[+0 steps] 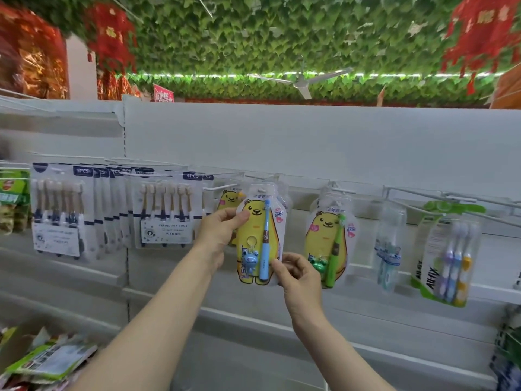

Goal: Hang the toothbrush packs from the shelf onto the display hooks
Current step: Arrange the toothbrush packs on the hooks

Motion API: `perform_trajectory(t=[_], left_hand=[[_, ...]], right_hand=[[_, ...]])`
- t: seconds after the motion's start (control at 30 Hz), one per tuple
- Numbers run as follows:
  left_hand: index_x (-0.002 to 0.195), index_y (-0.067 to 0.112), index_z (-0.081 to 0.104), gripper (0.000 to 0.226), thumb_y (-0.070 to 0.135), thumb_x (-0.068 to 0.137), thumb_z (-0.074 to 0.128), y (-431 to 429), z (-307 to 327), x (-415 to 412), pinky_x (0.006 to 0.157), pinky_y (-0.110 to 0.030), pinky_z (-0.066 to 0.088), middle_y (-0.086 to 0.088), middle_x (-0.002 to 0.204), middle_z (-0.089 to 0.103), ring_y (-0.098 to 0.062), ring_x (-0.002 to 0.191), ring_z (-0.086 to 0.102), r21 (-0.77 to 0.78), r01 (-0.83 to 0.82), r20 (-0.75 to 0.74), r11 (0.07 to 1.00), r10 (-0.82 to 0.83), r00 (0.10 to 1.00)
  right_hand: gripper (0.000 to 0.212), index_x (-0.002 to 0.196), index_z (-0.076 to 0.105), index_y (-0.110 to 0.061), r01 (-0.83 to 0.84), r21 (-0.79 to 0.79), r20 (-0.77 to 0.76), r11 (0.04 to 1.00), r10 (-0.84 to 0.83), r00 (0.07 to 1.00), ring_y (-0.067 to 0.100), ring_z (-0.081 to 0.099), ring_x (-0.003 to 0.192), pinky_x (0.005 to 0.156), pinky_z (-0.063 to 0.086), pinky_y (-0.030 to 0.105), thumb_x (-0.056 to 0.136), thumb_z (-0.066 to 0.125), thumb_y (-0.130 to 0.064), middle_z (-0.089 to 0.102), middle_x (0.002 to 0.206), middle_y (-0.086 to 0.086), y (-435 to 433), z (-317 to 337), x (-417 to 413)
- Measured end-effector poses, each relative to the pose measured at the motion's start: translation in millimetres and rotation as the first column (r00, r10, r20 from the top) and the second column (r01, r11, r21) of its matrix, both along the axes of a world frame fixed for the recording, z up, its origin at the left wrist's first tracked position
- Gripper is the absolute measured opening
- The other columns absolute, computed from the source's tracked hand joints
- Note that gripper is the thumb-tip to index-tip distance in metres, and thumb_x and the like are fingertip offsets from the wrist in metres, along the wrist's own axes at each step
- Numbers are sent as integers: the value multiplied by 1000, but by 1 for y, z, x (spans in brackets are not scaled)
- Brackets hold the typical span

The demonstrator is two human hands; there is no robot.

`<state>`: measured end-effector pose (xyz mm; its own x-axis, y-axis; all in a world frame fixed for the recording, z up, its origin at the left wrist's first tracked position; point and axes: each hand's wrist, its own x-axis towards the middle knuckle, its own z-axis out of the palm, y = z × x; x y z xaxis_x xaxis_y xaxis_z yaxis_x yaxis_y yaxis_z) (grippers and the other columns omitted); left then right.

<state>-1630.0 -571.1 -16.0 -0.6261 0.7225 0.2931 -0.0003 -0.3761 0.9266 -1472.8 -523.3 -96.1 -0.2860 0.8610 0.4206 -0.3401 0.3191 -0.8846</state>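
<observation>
As both forearms stretched up from the bottom of the view, a heap of loose packs (50, 359) lay on the shelf at lower left, its print too blurred to read. Higher up, the left hand (218, 235) pinched the upper left edge of a yellow bear pack (258, 235) between thumb and fingers, while the right hand (296, 270) pinched its lower right corner. That pack held a blue toothbrush (265, 244) and a small blue figure (249, 258), with "BABY" printed by the bear's ear. Its hang hole sat up at the hook rail (361, 190), though whether a hook passed through it could not be told. Just to the right hung a second bear pack (328, 241) with a green brush, also marked "BABY". Further right hung a green-edged pack (448, 258) reading "All-fix". To the left hung multipacks (166, 213) labelled "6PCS" and "CARING FOR GUMS". Behind them stood the white back panel (310, 136). Beyond it were a leaf-covered ceiling, a white ceiling fan (301, 80) and red hanging decorations (479, 32).
</observation>
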Motion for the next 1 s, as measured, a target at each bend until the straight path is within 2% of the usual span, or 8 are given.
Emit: perform_trajectory(t=[0.2,0.37,0.53,0.67,0.87,0.93,1.0], left_hand=[[96,11,70,10,18,89,71,31,2,-11,71,-32,51,-1,87,73,-16,74,66,-34,37,-32,999,-38,999],[90,18,67,4,16,89,71,52,2,-21,54,-17,50,2,88,72,-8,70,67,-47,44,-25,998,-45,999],[94,11,65,5,11,91,68,67,3,-25,50,-15,51,0,86,70,-2,59,68,-24,77,13,997,-77,997],[99,9,65,8,12,91,67,74,-1,-29,53,-16,52,-1,87,70,-4,63,68,-14,95,13,995,-95,995],[107,7,65,18,14,91,68,71,-2,-23,50,-15,51,0,88,71,-4,63,69,-13,59,40,998,-58,998],[111,7,66,23,16,90,70,66,-5,-20,55,-14,51,-1,94,71,-8,74,68,-24,28,41,999,-27,999],[114,8,66,29,19,88,73,58,-10,-18,73,-21,51,-1,104,70,-9,86,64,-47,-33,28,998,34,999]], right_hand=[[9,97,67,-13,70,-75,0,995,-70,998,9,66,73,66,55,21,90,72,-11,74,84,5,30,-4,-22],[8,96,66,-16,120,-88,-8,989,-121,993,8,65,73,66,52,19,91,71,-12,72,87,6,46,-6,-37],[9,93,64,-18,161,-93,4,983,-161,987,9,65,73,65,53,19,92,69,-10,72,86,7,60,-5,-47],[10,94,64,-16,176,-94,-9,980,-178,984,12,66,74,69,55,24,91,69,-9,71,86,9,64,-7,-50],[10,93,63,-18,182,-97,1,979,-183,983,6,64,70,63,53,19,92,69,-10,69,83,4,64,-7,-51],[8,97,63,-17,173,-102,13,980,-172,985,4,63,70,61,51,16,92,69,-12,70,86,4,60,-6,-51],[13,105,63,-15,162,-95,48,982,-158,986,6,65,79,66,52,16,93,69,-16,71,95,5,54,-7,-49]])
